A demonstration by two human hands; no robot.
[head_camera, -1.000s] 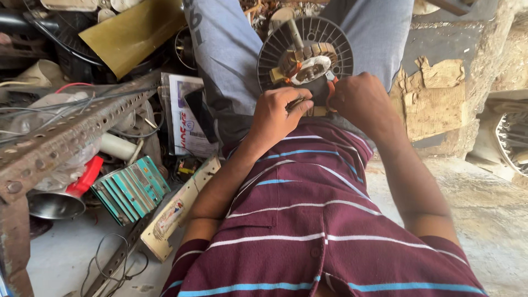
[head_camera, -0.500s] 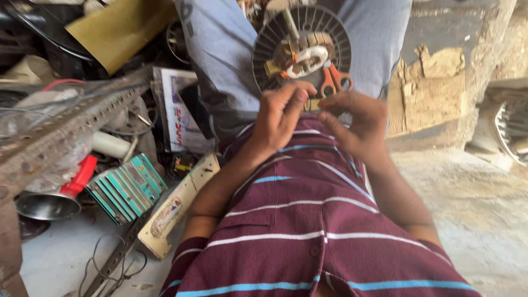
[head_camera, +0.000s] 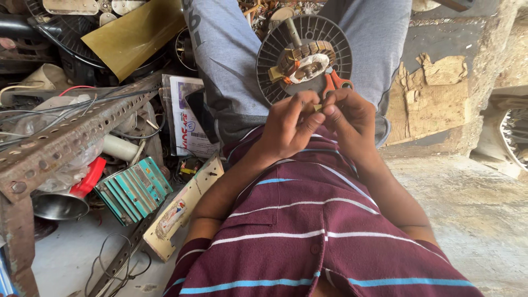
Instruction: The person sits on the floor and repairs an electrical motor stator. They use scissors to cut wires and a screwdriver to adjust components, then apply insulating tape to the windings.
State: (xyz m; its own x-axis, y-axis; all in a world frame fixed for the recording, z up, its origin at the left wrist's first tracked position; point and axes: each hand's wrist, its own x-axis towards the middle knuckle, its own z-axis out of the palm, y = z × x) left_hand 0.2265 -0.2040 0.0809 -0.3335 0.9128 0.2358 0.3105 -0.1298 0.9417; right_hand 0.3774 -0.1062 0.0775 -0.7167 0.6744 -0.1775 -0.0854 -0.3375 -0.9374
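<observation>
Both my hands meet over my lap: my left hand and right hand pinch one tiny yellowish piece. At 12 o'clock sits a round grey ribbed fan motor.

Bright, sharp daylight (edges bowed)
</observation>
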